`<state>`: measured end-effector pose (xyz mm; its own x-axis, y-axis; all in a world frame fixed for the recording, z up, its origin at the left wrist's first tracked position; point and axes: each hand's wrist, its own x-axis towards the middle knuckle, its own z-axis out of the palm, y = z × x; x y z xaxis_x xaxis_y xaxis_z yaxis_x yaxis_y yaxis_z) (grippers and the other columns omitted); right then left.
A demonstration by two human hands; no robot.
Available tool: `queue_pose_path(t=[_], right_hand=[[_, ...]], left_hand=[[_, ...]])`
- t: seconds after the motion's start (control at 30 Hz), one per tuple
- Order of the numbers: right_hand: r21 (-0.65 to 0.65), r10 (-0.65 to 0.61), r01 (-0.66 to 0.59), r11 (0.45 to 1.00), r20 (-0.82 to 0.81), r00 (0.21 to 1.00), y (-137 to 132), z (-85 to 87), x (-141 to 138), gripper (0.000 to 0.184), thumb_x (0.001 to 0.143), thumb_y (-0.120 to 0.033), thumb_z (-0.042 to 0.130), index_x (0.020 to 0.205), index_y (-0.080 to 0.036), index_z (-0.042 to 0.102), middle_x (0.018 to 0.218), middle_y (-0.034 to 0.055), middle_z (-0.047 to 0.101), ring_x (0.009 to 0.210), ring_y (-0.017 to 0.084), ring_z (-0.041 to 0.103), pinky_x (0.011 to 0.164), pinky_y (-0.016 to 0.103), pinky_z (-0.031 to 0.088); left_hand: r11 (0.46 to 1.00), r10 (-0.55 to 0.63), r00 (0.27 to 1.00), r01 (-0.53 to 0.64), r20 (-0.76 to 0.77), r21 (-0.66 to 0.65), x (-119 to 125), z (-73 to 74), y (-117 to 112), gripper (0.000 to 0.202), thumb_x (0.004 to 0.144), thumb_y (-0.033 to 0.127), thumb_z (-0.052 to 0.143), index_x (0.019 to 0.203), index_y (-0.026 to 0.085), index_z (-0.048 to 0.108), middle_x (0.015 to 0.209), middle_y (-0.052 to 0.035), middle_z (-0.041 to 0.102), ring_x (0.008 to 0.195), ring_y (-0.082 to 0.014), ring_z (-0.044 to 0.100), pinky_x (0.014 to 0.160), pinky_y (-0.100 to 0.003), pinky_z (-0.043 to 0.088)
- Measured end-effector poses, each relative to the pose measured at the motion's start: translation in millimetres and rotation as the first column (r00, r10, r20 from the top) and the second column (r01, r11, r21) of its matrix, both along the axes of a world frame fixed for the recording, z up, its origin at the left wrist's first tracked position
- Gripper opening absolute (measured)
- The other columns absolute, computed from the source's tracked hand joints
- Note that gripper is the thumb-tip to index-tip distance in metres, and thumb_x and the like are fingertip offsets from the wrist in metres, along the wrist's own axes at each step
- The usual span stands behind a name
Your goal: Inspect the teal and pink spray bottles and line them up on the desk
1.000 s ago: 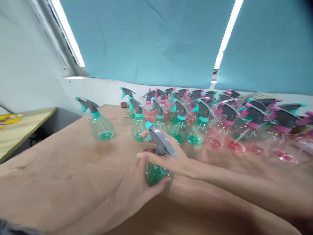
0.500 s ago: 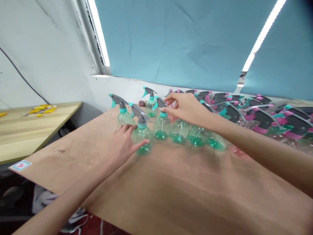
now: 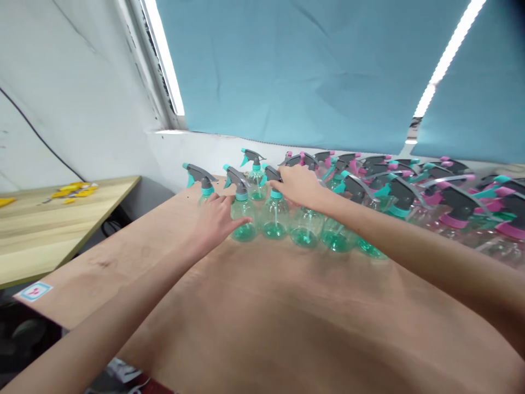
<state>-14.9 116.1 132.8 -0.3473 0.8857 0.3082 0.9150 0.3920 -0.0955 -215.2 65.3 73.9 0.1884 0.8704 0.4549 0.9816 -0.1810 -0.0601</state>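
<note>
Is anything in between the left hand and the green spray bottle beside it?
Nothing visible. The left hand touches the side of the green spray bottle, with no gap. The next bottle stands on its other side, under the right hand.

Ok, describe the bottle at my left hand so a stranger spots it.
Below the blue curtain, spray bottles crowd the brown table. Find the front row's left end: a green bottle with a teal collar. Only it has the left hand cupped against it.
</note>
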Motion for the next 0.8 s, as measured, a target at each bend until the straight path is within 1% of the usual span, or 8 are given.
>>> queue_pose_path(t=[0.1,0.17,0.37,0.47,0.6,0.73,0.8], right_hand=[[0.032,-0.011,0.011,0.999,-0.008,1.0,1,-1.5,2,0.035,0.094,-0.041,0.05,0.099,-0.01,0.067,0.089,0.0182,0.069,0.089,0.028,0.066,0.069,0.033,0.045],[0.037,-0.003,0.003,0.999,-0.006,1.0,1,-1.5,3,0.036,0.093,-0.042,0.05,0.097,-0.011,0.067,0.087,0.0176,0.069,0.088,0.029,0.066,0.068,0.034,0.045],[0.026,0.041,-0.041,0.999,0.01,0.999,-4,-0.3,5,0.037,0.094,-0.043,0.048,0.098,-0.01,0.066,0.084,0.0166,0.07,0.087,0.032,0.067,0.065,0.035,0.042],[0.013,0.057,-0.058,0.998,0.012,0.998,-11,-0.2,7,0.037,0.094,-0.043,0.048,0.101,-0.011,0.064,0.082,0.0154,0.07,0.084,0.03,0.067,0.062,0.034,0.042],[-0.004,0.084,-0.084,0.996,0.013,0.996,-26,-2.3,11,0.037,0.095,-0.045,0.045,0.102,-0.012,0.061,0.077,0.0111,0.069,0.075,0.027,0.066,0.057,0.032,0.039],[0.0,0.099,-0.099,0.995,0.022,0.995,-40,-4.8,17,0.039,0.096,-0.047,0.041,0.102,-0.014,0.061,0.085,0.0132,0.069,0.078,0.03,0.067,0.055,0.032,0.037],[-0.003,0.109,-0.109,0.994,0.023,0.994,-46,-5.1,20,0.039,0.096,-0.047,0.042,0.102,-0.014,0.06,0.085,0.0134,0.069,0.08,0.03,0.067,0.055,0.032,0.036]], left_hand=[[1.0,0.018,1.0,-0.018,-0.003,-0.012,0,1.6,4,0.058,0.08,0.057,0.071,0.111,0.008,0.065,0.091,-0.0159,0.071,0.099,-0.037,0.057,0.08,-0.04,0.044],[1.0,0.026,1.0,-0.026,0.0,-0.018,1,2.3,6,0.061,0.079,0.056,0.072,0.112,0.006,0.065,0.091,-0.0169,0.071,0.1,-0.0372,0.057,0.08,-0.04,0.044],[0.999,0.037,0.999,-0.037,0.015,-0.029,1,2.5,9,0.058,0.08,0.055,0.073,0.11,0.006,0.065,0.086,-0.0142,0.07,0.1,-0.0357,0.059,0.079,-0.038,0.046],[0.999,0.043,0.999,-0.042,0.021,-0.024,0,1.6,10,0.057,0.079,0.054,0.073,0.111,0.007,0.065,0.088,-0.0146,0.07,0.1,-0.0355,0.059,0.08,-0.038,0.046],[0.999,0.035,0.999,-0.034,0.034,-0.022,0,-0.3,12,0.055,0.08,0.052,0.073,0.111,0.008,0.064,0.093,-0.016,0.07,0.102,-0.0356,0.059,0.083,-0.04,0.046],[1.0,0.023,0.998,-0.022,0.055,-0.009,-2,-4.5,13,0.055,0.081,0.051,0.072,0.116,0.011,0.062,0.103,-0.0169,0.07,0.107,-0.0374,0.057,0.087,-0.042,0.045],[1.0,0.015,0.997,-0.015,0.075,0.007,-3,-5.8,10,0.055,0.083,0.052,0.069,0.122,0.013,0.06,0.108,-0.0162,0.069,0.11,-0.0379,0.055,0.089,-0.044,0.045]])
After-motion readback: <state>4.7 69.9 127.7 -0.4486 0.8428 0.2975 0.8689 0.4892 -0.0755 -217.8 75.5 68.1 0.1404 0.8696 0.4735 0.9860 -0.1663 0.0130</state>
